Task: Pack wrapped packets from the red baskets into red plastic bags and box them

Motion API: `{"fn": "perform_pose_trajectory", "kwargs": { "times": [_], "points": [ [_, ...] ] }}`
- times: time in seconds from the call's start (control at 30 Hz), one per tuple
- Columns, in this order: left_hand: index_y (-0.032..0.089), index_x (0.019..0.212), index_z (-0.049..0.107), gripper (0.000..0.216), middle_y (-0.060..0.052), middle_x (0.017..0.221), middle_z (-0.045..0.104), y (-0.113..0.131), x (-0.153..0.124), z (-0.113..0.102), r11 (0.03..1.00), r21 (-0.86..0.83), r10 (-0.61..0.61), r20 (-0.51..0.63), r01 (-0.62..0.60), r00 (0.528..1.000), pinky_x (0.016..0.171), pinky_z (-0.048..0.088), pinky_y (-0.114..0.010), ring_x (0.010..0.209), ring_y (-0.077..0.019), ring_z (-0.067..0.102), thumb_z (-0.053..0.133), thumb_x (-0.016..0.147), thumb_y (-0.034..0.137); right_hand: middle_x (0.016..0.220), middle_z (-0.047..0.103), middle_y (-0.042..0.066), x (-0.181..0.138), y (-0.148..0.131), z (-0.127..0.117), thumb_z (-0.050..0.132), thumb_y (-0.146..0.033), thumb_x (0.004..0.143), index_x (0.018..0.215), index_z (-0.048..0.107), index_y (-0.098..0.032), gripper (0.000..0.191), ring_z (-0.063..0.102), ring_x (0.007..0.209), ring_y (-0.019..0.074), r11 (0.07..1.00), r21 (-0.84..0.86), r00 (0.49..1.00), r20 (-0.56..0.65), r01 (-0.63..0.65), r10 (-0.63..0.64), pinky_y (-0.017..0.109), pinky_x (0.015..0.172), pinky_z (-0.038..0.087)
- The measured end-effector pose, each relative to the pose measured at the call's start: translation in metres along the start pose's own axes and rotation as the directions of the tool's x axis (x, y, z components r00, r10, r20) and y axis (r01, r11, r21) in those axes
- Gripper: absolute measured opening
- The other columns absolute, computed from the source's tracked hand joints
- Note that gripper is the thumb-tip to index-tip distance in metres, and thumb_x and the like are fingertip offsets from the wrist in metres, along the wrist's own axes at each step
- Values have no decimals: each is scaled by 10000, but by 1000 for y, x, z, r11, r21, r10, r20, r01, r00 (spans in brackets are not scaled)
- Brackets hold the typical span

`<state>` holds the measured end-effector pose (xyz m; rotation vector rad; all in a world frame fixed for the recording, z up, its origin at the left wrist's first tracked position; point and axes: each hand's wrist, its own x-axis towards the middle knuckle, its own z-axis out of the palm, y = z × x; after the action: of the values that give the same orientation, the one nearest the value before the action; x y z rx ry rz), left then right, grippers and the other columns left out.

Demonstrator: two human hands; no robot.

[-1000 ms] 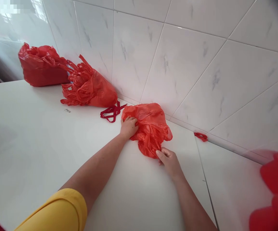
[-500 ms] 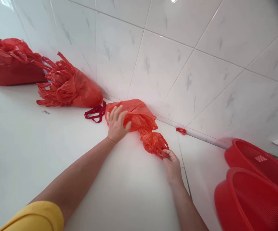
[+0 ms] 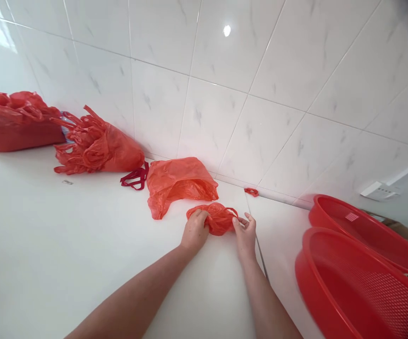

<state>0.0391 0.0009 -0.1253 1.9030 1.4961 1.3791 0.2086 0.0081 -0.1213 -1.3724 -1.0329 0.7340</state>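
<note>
A crumpled red plastic bag [image 3: 220, 220] lies on the white surface between my hands. My left hand [image 3: 195, 230] is closed on its left end, fingers curled into the film. At the other end, my right hand [image 3: 245, 230] pinches the bag near a thin handle loop, its other fingers partly raised. Just behind, a flatter red plastic bag [image 3: 182, 176] lies against the wall with its opening towards me, apart from both hands.
Left along the wall are a bundle of red bags [image 3: 108, 148], a dark red strap [image 3: 135, 178] and a fuller red bag [image 3: 20, 129]. A small red scrap [image 3: 251, 191] lies by the wall. Two red plastic baskets [image 3: 308, 256] stand at right, below a wall socket [image 3: 380, 190].
My left hand has left the flatter bag, moved right and gripped the crumpled bag. The crumpled bag now lies apart from the flatter one. The view has tilted up slightly.
</note>
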Motion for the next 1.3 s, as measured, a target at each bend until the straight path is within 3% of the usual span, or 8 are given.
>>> {"fn": "perform_pose_trajectory", "kwargs": {
  "times": [0.1,0.3,0.47,0.57,0.7,1.0,1.13,1.3],
  "points": [
    [200,856,532,242,-60,980,586,14,-11,0,972,-212,-119,-66,103,991,778,463,-360,894,-209,568,483,681,40,1176,578,85,-20,-6,6,641,-425,725,1235,460,-219,580,583,1021,212,1000,23,996,85,-11,9,314,818,487],
    [203,1203,442,549,-89,1100,598,37,-27,-3,683,-680,-199,178,267,964,824,486,-361,984,-224,596,668,708,278,984,679,53,-57,-29,19,620,-325,718,1061,559,-218,364,643,845,212,997,71,947,314,43,-63,324,705,512],
    [161,806,595,237,-15,710,612,15,-16,-27,487,-821,-477,38,300,878,632,485,-293,641,-148,581,701,637,290,1036,653,53,-40,-27,-1,553,-293,718,1020,577,-215,313,606,946,202,978,-110,984,27,177,-175,317,814,471],
    [186,800,551,228,13,743,585,-10,-6,-51,467,-857,-609,-135,216,782,658,480,-262,672,-112,565,654,661,336,933,654,56,-21,-16,-22,558,-375,721,937,572,-197,280,608,854,210,977,-203,979,-173,73,-109,308,734,476],
    [190,822,537,255,10,787,574,-26,-2,-68,433,-877,-682,-168,207,712,640,488,-264,676,-105,563,653,643,329,865,647,46,-13,-8,-34,562,-459,725,891,565,-196,311,596,775,205,968,-248,978,-190,33,-82,301,682,459],
    [176,711,478,260,-1,735,605,-6,-11,-57,285,-903,-534,128,321,836,602,478,-247,667,-129,602,700,580,203,1088,584,97,-15,-16,-36,645,-457,632,1143,529,-239,567,573,815,234,866,-500,973,-186,23,-133,315,650,396],
    [177,669,463,203,34,631,538,0,-10,-67,182,-910,-461,257,374,850,566,470,-242,565,-98,551,647,583,177,819,645,28,-11,-14,-45,563,-359,694,1108,510,-244,433,570,646,206,895,-445,972,-223,-34,-74,304,609,378],
    [193,734,497,208,60,666,522,0,-5,-101,167,-934,-421,222,315,879,650,477,-227,606,-74,533,646,593,157,850,666,48,-12,-14,-51,504,-316,714,907,556,-236,216,589,721,217,917,-400,973,-215,-9,-84,306,632,392]
  ]
}}
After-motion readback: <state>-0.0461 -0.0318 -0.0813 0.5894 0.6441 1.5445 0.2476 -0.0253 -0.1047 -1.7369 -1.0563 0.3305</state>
